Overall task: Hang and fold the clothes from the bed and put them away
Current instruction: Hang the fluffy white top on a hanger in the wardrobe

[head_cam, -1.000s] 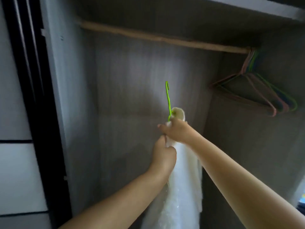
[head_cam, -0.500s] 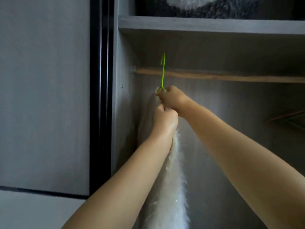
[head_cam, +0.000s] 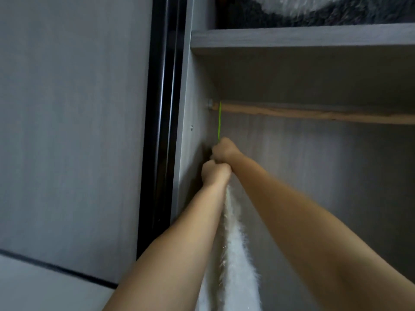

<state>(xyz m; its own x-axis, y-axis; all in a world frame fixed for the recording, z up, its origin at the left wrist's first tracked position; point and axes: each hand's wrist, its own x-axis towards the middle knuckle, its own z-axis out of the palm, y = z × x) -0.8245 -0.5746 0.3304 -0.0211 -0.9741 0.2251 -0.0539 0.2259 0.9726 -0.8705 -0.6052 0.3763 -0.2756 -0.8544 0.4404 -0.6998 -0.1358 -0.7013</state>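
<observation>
A white fluffy garment (head_cam: 233, 248) hangs from a green hanger (head_cam: 219, 122) inside the wardrobe. The hanger's hook reaches up to the wooden rail (head_cam: 314, 113) at its far left end, beside the wardrobe's side wall. My right hand (head_cam: 224, 149) grips the top of the hanger at the garment's neck. Just below it, my left hand (head_cam: 214, 172) grips the garment in a fist. The hanger's shoulders are hidden by the cloth and my hands.
A grey shelf (head_cam: 303, 39) runs above the rail, with a dark and white furry thing (head_cam: 314, 10) on it. The black door track (head_cam: 161, 122) and a grey sliding door (head_cam: 74, 122) stand at the left. The rail stretches bare to the right.
Both hands lifted the hanger and garment up and to the left. The green hook, below the rail a second ago, now reaches the rail's left end. The other hangers dropped out of view.
</observation>
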